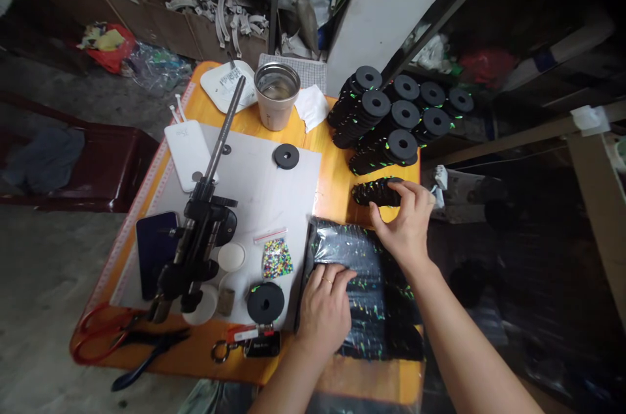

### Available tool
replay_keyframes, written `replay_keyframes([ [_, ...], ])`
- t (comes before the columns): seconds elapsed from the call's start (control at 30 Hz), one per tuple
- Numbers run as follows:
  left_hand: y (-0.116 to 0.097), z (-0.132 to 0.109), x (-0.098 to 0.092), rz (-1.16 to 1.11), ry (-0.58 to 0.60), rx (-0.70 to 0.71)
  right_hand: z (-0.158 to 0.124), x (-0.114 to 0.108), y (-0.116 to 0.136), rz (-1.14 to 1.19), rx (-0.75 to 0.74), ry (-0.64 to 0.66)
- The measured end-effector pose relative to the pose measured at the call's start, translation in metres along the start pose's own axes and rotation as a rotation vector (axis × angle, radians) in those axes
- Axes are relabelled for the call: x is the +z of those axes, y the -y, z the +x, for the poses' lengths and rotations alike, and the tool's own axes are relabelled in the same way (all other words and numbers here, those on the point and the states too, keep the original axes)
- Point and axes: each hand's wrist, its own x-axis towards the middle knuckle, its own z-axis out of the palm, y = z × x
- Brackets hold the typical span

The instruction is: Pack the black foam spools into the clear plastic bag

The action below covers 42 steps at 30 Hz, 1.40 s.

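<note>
My left hand (327, 306) lies on a clear plastic bag (337, 241) packed with rows of black discs, its bent fingers close together on the film; the thumb is hidden. My right hand (408, 221) has thumb and fingers around the near end of a short row of black ring discs (372, 192) lying on its side. Green and yellow flecks show along the discs' edges. Behind that row stand several tall stacks of black ring discs (402, 145), each with a centre hole.
On the white sheet (259, 186) are a black clamp stand (198, 225), a phone (155, 251), a loose disc (286, 156) and a pouch of coloured beads (277, 257). A metal cup (276, 98) stands behind. Red-handled scissors (100, 336) and pliers (151, 349) lie by the front edge.
</note>
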Motion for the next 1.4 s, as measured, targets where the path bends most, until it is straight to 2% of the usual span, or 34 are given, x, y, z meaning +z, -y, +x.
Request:
replay_keyframes([
  [0.47, 0.001, 0.001, 0.000, -0.006, -0.033, 0.035, -0.002, 0.008, -0.002, -0.025, -0.008, -0.037],
  [0.87, 0.001, 0.001, 0.000, -0.003, -0.012, 0.019, -0.005, 0.012, 0.001, -0.027, 0.014, -0.017],
  [1.13, 0.001, 0.001, 0.000, -0.004, -0.009, 0.015, -0.007, 0.023, 0.002, -0.093, 0.021, -0.071],
  [1.4, 0.002, 0.000, 0.001, -0.029, -0.002, 0.016, -0.007, 0.025, 0.000, -0.109, 0.022, -0.071],
])
